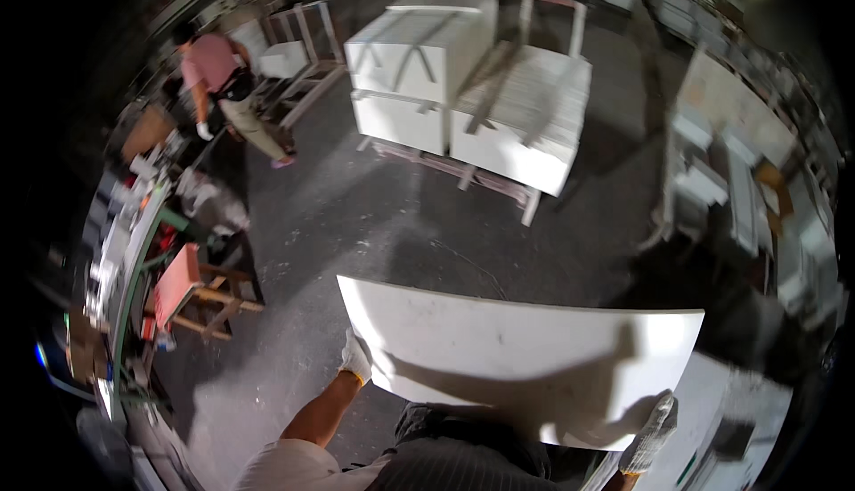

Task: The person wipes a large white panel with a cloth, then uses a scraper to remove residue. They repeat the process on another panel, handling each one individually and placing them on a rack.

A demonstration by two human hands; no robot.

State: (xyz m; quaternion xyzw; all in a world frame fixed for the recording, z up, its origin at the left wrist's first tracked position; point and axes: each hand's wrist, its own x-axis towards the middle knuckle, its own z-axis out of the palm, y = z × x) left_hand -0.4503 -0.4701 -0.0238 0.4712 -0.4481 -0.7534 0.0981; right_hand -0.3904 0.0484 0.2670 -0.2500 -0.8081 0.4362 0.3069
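Observation:
A large white rectangular panel (499, 335) spans the space in front of my body, its long sides running left to right. My left hand (355, 357), in a white knitted work glove, grips its left end; the fingers are partly behind the edge. At the opposite lower corner my right hand (652, 433), gloved the same way, is wrapped round the edge with the fingers over the face. Shadows of my arms and head fall across the panel. Beyond it, stacked white panels (517, 148) stand on a pink-framed cart (472, 176).
A red-topped wooden stool (178, 286) stands left beside a cluttered green-framed workbench (134, 268). A person (218, 72) in a pink shirt walks at the far left. White pieces lean on a rack (730, 179) at right. Below it is a white worktop (757, 402).

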